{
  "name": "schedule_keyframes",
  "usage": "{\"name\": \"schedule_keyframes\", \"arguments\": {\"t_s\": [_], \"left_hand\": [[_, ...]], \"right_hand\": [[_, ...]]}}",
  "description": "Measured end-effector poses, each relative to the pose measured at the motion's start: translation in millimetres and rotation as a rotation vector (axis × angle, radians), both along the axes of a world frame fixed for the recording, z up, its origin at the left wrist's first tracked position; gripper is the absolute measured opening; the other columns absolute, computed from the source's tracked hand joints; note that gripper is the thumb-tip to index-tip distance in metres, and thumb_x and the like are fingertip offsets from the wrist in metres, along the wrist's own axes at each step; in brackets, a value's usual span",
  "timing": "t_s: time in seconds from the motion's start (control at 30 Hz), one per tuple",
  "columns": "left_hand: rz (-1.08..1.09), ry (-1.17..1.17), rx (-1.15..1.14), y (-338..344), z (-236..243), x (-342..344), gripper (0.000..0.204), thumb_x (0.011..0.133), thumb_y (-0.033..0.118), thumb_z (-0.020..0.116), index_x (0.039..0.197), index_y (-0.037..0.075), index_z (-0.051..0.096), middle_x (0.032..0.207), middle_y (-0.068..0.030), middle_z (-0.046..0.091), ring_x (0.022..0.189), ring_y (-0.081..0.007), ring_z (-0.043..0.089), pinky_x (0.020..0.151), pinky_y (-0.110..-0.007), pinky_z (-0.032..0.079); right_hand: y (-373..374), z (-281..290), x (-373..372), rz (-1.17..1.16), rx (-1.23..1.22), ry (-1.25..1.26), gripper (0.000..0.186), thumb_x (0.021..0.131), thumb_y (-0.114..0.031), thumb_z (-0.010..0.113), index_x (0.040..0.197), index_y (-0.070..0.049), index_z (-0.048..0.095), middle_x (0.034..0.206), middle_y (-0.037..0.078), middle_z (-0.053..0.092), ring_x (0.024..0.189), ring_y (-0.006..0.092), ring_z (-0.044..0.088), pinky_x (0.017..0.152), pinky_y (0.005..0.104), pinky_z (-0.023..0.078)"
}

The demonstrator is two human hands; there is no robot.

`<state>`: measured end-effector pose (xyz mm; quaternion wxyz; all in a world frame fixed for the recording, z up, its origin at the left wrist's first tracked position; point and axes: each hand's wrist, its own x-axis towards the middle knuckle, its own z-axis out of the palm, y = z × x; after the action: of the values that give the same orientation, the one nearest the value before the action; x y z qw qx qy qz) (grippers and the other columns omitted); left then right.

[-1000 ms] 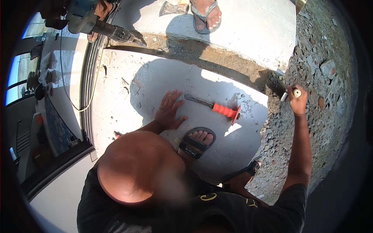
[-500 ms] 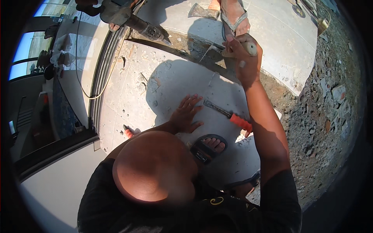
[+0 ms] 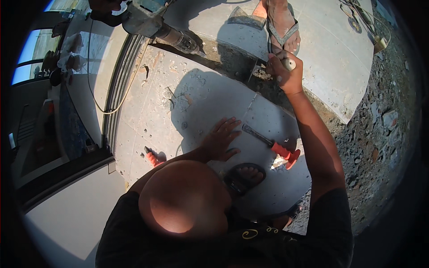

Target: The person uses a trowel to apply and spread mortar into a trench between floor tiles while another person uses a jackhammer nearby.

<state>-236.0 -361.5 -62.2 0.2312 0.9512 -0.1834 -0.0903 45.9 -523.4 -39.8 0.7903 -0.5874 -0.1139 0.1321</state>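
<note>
My right hand is wrapped round the pale, round-ended handle of a trowel. The trowel's blade is partly visible, down in the rubble-lined trench between two tiled slabs. Fingers spread, my left hand lies flat on the near slab and holds nothing. Just right of it, a chisel with a red grip and hand guard rests on the tiles. Farther left lies another red-handled tool, partly hidden by my left arm.
A demolition hammer in another person's hand points its bit at the trench from the upper left. Beyond my right hand stands a sandalled foot, with a hatchet head nearby. Rubble covers the right side. A pale cable loops at left.
The scene has shifted slightly right and down in view. My right hand has come nearer relative to the sandalled foot, and the trowel blade's angle has changed. My left hand stays flat.
</note>
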Motion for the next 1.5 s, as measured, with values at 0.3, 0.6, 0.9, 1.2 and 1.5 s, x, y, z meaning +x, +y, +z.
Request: {"name": "schedule_keyframes", "arguments": {"t_s": [0.3,0.6,0.9,1.2,1.5], "left_hand": [[-0.003,-0.04,-0.002,-2.0,2.9,1.2,0.063,0.086,0.049,0.071,0.129,0.006,0.055,0.154,-0.02,0.039,0.146,-0.0406,0.034,0.122,-0.058,0.022],[0.011,-0.024,-0.022,1.5,-1.3,-2.1,0.063,0.087,0.049,0.07,0.129,0.005,0.055,0.155,-0.0196,0.039,0.147,-0.0398,0.032,0.122,-0.058,0.021],[0.002,0.007,-0.004,-1.4,4.0,3.8,0.061,0.089,0.048,0.068,0.128,0.002,0.06,0.154,-0.0204,0.039,0.149,-0.0379,0.03,0.124,-0.055,0.02],[-0.002,-0.011,0.007,1.2,0.0,-2.6,0.064,0.086,0.049,0.071,0.129,0.005,0.055,0.155,-0.0188,0.037,0.148,-0.0394,0.03,0.123,-0.056,0.02],[-0.008,-0.022,-0.02,0.2,1.5,0.8,0.064,0.085,0.046,0.073,0.129,0.005,0.053,0.155,-0.0195,0.037,0.149,-0.0402,0.029,0.123,-0.058,0.018]], "right_hand": [[76.0,20.5,-8.5,-0.086,0.032,-0.083,0.02,0.093,-0.012,0.074,0.078,-0.002,0.064,0.068,-0.002,0.061,0.062,0.0051,0.052,0.058,0.0238,0.042],[10.4,-15.8,-8.7,-0.037,-0.044,0.001,0.021,0.091,-0.01,0.076,0.075,-0.002,0.064,0.069,0.0,0.061,0.063,0.0069,0.054,0.059,0.0257,0.044],[48.2,26.8,-14.5,-0.058,-0.004,-0.105,0.022,0.091,-0.014,0.076,0.079,-0.002,0.063,0.07,0.002,0.062,0.064,0.0065,0.056,0.058,0.0266,0.044],[-26.7,-28.3,-20.5,-0.174,0.032,-0.057,0.019,0.093,-0.003,0.074,0.076,0.0,0.064,0.072,0.003,0.065,0.064,0.0073,0.057,0.06,0.0232,0.046],[-160.8,7.5,-50.4,-0.258,-0.459,-0.181,0.021,0.094,-0.004,0.072,0.076,-0.001,0.062,0.07,0.001,0.064,0.064,0.0064,0.057,0.059,0.0227,0.045]]}}
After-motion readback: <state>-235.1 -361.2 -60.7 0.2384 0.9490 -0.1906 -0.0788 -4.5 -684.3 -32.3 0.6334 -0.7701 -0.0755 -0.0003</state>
